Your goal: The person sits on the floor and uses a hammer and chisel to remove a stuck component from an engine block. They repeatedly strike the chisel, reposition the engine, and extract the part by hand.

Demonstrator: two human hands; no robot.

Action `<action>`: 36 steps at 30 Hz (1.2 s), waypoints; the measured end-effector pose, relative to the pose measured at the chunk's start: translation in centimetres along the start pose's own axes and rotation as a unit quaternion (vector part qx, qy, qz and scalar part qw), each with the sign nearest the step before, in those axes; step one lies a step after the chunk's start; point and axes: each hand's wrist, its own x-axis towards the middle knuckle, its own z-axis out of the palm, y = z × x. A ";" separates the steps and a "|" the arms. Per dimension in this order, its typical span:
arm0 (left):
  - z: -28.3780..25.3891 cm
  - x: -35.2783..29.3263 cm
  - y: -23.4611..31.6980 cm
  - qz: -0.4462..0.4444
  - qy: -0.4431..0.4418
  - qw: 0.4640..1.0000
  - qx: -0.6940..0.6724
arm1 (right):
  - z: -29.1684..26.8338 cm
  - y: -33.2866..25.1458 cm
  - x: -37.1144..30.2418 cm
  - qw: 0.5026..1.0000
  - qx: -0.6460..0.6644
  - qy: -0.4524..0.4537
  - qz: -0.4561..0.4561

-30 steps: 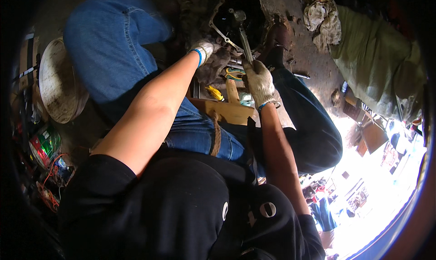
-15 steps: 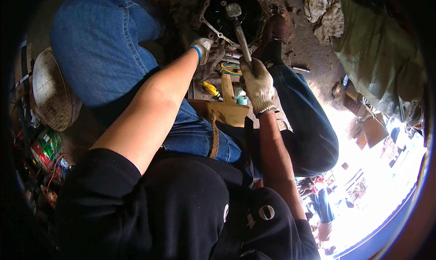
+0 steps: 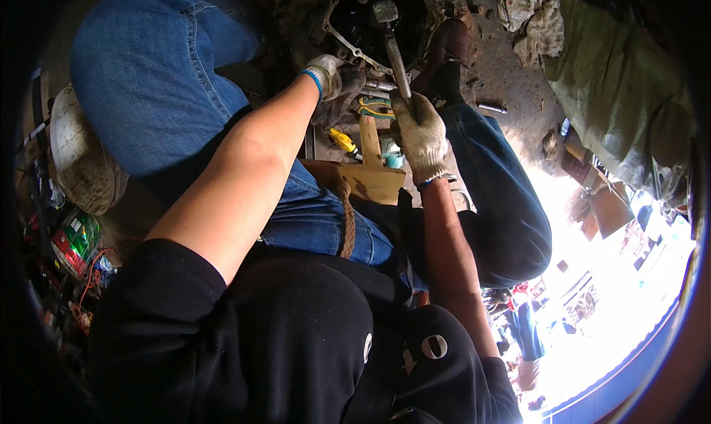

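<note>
My right hand (image 3: 422,139), in a knitted work glove, is closed round the metal shaft of a hammer (image 3: 395,61). The hammer's blocky head hangs over the dark opening of a metal housing (image 3: 358,54) with a bolt-holed rim. Just left of that rim is my left hand (image 3: 324,76), also gloved and with a blue cuff edge. Its fingers curl inward beside a dark, greasy bundle; what they grip, if anything, is hidden. Between my hands lie a metal cylindrical tool (image 3: 379,85) and pliers with green and yellow handles (image 3: 376,107).
A wooden piece (image 3: 370,183) and a yellow-handled tool (image 3: 343,140) lie between my legs. A dirty whitish round container (image 3: 83,157) stands at the left. On the right are a crumpled rag (image 3: 529,17), a greenish cloth cover (image 3: 622,91), a small metal rod (image 3: 492,108) and cardboard (image 3: 611,211).
My left hand has shifted slightly to the left and up, away from the housing's rim. The hammer and my right hand stay in nearly the same place.
</note>
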 end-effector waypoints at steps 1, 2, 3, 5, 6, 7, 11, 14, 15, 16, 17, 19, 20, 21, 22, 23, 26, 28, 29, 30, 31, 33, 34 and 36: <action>0.2 -0.4 -0.1 -0.005 0.005 1.000 -0.027 | 0.0 0.1 0.1 1.000 -0.011 0.005 -0.001; 0.2 -1.0 -0.3 -0.016 -0.008 0.999 -0.050 | 0.1 0.2 0.2 1.000 -0.015 0.008 -0.008; 0.3 -1.7 -0.4 -0.027 -0.022 0.997 -0.073 | 0.2 0.4 0.3 1.000 -0.019 0.011 -0.016; 0.4 -2.9 -1.2 0.002 -0.032 0.996 -0.079 | 0.5 0.7 0.6 0.999 -0.015 0.016 -0.042; 0.6 -3.5 -1.6 0.007 -0.052 0.995 -0.082 | 0.6 0.9 0.8 0.998 -0.021 0.021 -0.049; 0.5 -4.1 -1.7 0.013 -0.063 0.997 -0.038 | 0.7 1.0 0.9 0.999 -0.014 0.016 -0.049; 1.3 -5.6 -2.4 0.077 -0.086 0.993 0.027 | 0.7 1.0 0.9 1.000 -0.008 0.002 -0.018; 2.0 -5.8 -2.1 0.049 -0.052 0.997 0.013 | 0.5 0.7 0.7 0.999 -0.026 0.007 -0.032; 2.2 -5.6 -2.0 0.053 -0.038 0.998 0.007 | 0.4 0.6 0.5 0.999 -0.029 0.005 -0.028; 2.3 -5.4 -2.0 0.048 -0.027 0.998 -0.009 | 0.3 0.6 0.5 0.999 -0.033 0.002 -0.025; 2.2 -5.0 -1.8 0.048 -0.023 0.999 -0.009 | 0.2 0.5 0.4 1.000 -0.028 -0.008 -0.007; 2.0 -4.0 -1.6 0.051 -0.002 0.999 0.010 | 0.1 0.5 0.3 0.999 -0.033 -0.016 0.005; 1.6 -3.4 -1.5 0.048 0.004 0.999 0.004 | 0.1 0.6 0.3 0.999 -0.043 -0.014 -0.002; 1.5 -2.7 -1.5 0.058 0.031 0.998 0.020 | 0.1 0.6 0.3 0.999 -0.052 -0.013 -0.008; 1.2 -2.0 -1.3 0.051 0.056 0.997 0.016 | 0.2 0.7 0.4 0.999 -0.045 -0.012 -0.019; 0.9 -1.4 -1.0 0.041 0.058 0.997 0.000 | 0.2 0.8 0.4 0.999 -0.037 -0.012 -0.031; 0.1 -0.1 -0.4 -0.012 0.031 0.997 -0.074 | 0.3 1.0 0.6 0.998 -0.054 -0.004 -0.042; 0.0 0.2 0.1 -0.037 0.012 0.995 -0.093 | 0.3 1.1 0.6 0.997 -0.061 -0.004 -0.036; 0.0 0.3 0.3 -0.041 0.007 0.996 -0.084 | 0.3 1.1 0.6 0.998 -0.057 -0.008 -0.029; 0.0 0.3 0.4 -0.044 0.002 0.996 -0.074 | 0.2 1.2 0.6 0.998 -0.052 -0.012 -0.022; 0.1 0.3 0.5 -0.049 -0.003 0.997 -0.065 | 0.3 1.2 0.6 0.998 -0.056 -0.004 -0.033; 0.2 0.3 0.5 -0.057 -0.011 0.997 -0.047 | 0.3 1.3 0.6 0.996 -0.068 0.009 -0.051; 0.2 0.3 0.4 -0.056 -0.003 0.996 -0.065 | 0.3 1.3 0.6 0.998 -0.054 0.001 -0.039; 0.1 0.6 0.2 -0.056 0.003 0.993 -0.102 | 0.3 1.5 0.7 0.999 -0.037 -0.015 -0.007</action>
